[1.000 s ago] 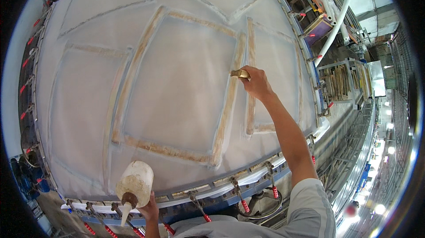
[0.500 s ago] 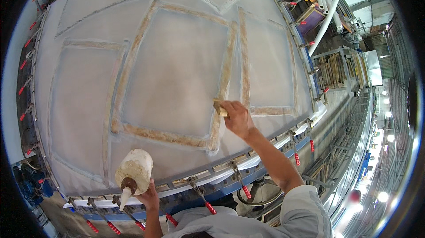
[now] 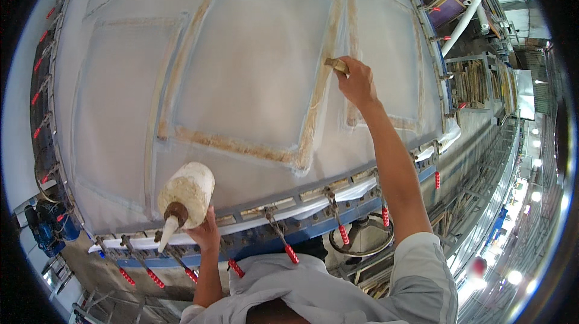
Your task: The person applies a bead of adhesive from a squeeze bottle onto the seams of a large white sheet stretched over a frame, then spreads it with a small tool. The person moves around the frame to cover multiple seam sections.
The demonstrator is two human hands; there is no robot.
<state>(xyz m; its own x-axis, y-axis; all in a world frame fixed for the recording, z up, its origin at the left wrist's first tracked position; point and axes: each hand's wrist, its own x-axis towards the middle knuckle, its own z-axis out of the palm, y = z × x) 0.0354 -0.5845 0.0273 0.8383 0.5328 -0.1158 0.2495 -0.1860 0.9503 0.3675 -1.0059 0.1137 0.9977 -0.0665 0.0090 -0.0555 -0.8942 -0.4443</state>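
A large pale mesh screen stretched on a blue frame fills the view, crossed by tan glue bands that outline rectangles. My right hand reaches up over the screen and grips a small tan scraper block, pressed on the vertical glue band right of the centre rectangle. My left hand stays low at the frame's near edge, holding a cream squeeze bottle whose pointed nozzle tips down and left.
Red-handled clamps line the blue frame edge along the near and left sides. A round handwheel sits below the frame. Racks and white pipes stand at the right, a blue motor at lower left.
My right hand slid the scraper down the glue band toward me, then back up to mid-height. The bottle hand stayed at the frame's edge. My head moved closer to the screen.
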